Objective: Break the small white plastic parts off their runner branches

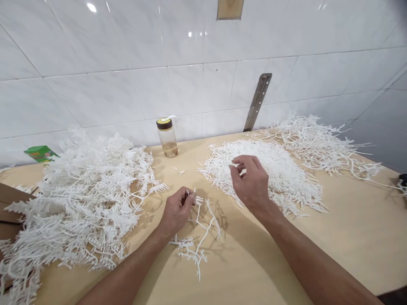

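My left hand (176,209) is closed in a pinch on a white plastic branch (199,237) whose twigs hang down onto the wooden table (349,237). My right hand (249,180) hovers over the middle pile of small white sprigs (286,173), thumb and fingers curled together near a tiny sprig; I cannot make out whether it holds one. A large heap of white branches (82,199) lies to the left of my left hand.
A small bottle (167,137) with a brown-and-yellow cap stands by the tiled wall. Another pile of white stems (321,142) lies at the back right. A metal bracket (257,101) leans on the wall. A green packet (41,153) and cardboard (11,207) sit at the left.
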### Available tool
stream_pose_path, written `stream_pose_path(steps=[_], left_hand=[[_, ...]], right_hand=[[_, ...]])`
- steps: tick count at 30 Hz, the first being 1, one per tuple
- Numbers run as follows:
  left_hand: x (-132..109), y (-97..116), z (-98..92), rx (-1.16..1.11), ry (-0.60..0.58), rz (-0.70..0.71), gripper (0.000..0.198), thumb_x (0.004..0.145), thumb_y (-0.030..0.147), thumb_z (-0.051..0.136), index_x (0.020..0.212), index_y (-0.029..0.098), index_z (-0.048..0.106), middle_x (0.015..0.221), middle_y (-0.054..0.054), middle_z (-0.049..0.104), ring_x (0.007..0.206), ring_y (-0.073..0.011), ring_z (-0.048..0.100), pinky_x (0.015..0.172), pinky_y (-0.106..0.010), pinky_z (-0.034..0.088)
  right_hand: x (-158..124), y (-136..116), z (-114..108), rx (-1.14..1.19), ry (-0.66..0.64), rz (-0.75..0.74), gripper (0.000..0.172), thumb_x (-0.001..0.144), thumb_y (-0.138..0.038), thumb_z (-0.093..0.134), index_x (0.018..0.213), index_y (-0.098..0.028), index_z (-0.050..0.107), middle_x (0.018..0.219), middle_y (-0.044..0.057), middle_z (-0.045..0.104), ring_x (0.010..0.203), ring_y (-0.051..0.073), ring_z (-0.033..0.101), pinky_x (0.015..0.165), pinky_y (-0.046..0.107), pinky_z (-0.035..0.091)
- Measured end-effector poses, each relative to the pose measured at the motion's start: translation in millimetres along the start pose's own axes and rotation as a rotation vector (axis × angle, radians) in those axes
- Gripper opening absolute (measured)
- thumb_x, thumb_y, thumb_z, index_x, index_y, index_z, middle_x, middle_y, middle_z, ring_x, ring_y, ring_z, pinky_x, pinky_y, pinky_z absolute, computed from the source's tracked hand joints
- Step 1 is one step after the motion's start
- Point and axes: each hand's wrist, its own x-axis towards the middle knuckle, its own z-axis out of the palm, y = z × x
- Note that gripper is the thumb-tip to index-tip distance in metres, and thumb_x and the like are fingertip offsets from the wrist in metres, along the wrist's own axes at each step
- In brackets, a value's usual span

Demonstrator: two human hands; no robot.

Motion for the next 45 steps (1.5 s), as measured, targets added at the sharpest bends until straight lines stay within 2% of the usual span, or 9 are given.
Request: stream_pose_path(steps=[1, 3, 6, 10, 15, 24, 35, 42, 45], left_hand=[[0, 0, 0.3, -0.013, 0.001, -0.009, 0.024, 0.091, 0.039, 0.055, 0.082, 0.018, 0.058, 0.069, 0.001, 0.058, 0.064, -0.0123, 0.052, 0.062, -0.023, 0.04], [0, 1, 1.3, -0.021, 0.008, -0.015, 0.021, 0.09, 0.037, 0.055, 0.082, 0.018, 0.059, 0.069, 0.001, 0.059, 0.064, -0.0124, 0.053, 0.063, -0.023, 0.041], [-1, 3, 2.5, -0.015, -0.003, -0.014, 0.019, 0.089, 0.036, 0.055, 0.084, 0.017, 0.06, 0.071, 0.001, 0.061, 0.066, -0.0126, 0.055, 0.064, -0.024, 0.042], [-2, 3, 2.6, 0.016, -0.029, 0.002, 0.017, 0.089, 0.032, 0.055, 0.087, 0.017, 0.061, 0.071, 0.001, 0.06, 0.064, -0.0116, 0.052, 0.061, -0.023, 0.04], [-2, 4, 2.4, 0.056, -0.028, 0.021, 0.012, 0.087, 0.028, 0.056, 0.087, 0.017, 0.06, 0.068, 0.002, 0.057, 0.059, -0.0105, 0.047, 0.057, -0.022, 0.037], [-3, 2, 3.2, 0.019, -0.039, 0.029, 0.013, 0.087, 0.03, 0.057, 0.088, 0.018, 0.061, 0.07, 0.002, 0.058, 0.06, -0.0105, 0.049, 0.058, -0.022, 0.038], [-4, 3, 1.9, 0.048, 0.016, 0.05, 0.019, 0.089, 0.037, 0.057, 0.086, 0.018, 0.059, 0.065, 0.004, 0.052, 0.057, -0.01, 0.043, 0.054, -0.022, 0.034], [-3, 5, 2.3, 0.192, 0.077, 0.052, 0.021, 0.091, 0.037, 0.052, 0.079, 0.02, 0.054, 0.059, 0.005, 0.046, 0.055, -0.0112, 0.04, 0.056, -0.023, 0.033], [-3, 5, 3.2, 0.254, 0.067, 0.071, 0.018, 0.091, 0.032, 0.049, 0.077, 0.021, 0.049, 0.061, 0.005, 0.047, 0.055, -0.0123, 0.041, 0.057, -0.024, 0.033]], right_hand=[[2, 2, -2, -0.022, 0.023, -0.007, 0.013, 0.089, -0.023, 0.054, 0.098, -0.018, 0.062, 0.106, 0.012, 0.065, 0.068, 0.015, 0.058, 0.065, 0.033, 0.053], [3, 1, -4, 0.003, -0.006, 0.04, 0.018, 0.089, -0.026, 0.055, 0.103, -0.017, 0.063, 0.108, 0.013, 0.066, 0.067, 0.015, 0.058, 0.064, 0.033, 0.053], [-7, -12, 2, 0.16, -0.287, 0.171, 0.024, 0.093, -0.034, 0.054, 0.103, -0.017, 0.066, 0.092, 0.008, 0.071, 0.07, 0.017, 0.062, 0.061, 0.03, 0.052], [-24, -30, 14, 0.248, -0.668, 0.238, 0.027, 0.089, -0.039, 0.058, 0.099, -0.018, 0.071, 0.089, 0.006, 0.074, 0.069, 0.017, 0.064, 0.065, 0.03, 0.051], [-30, -30, 22, 0.267, -0.845, 0.297, 0.019, 0.085, -0.032, 0.06, 0.086, -0.02, 0.075, 0.083, 0.003, 0.076, 0.072, 0.017, 0.067, 0.065, 0.028, 0.049], [-30, -26, 24, 0.269, -0.878, 0.281, 0.022, 0.085, -0.031, 0.057, 0.084, -0.02, 0.076, 0.078, 0.002, 0.075, 0.071, 0.018, 0.065, 0.063, 0.028, 0.046], [-36, -32, 25, 0.312, -0.848, 0.374, 0.021, 0.084, -0.032, 0.059, 0.087, -0.018, 0.074, 0.077, 0.003, 0.073, 0.065, 0.016, 0.063, 0.057, 0.026, 0.044], [-41, -41, 24, 0.275, -0.835, 0.358, 0.018, 0.084, -0.025, 0.056, 0.083, -0.019, 0.073, 0.071, 0.001, 0.071, 0.059, 0.015, 0.06, 0.053, 0.025, 0.043], [-47, -39, 28, 0.242, -0.761, 0.265, 0.017, 0.084, -0.021, 0.056, 0.084, -0.02, 0.072, 0.07, 0.001, 0.069, 0.06, 0.014, 0.059, 0.056, 0.026, 0.043]])
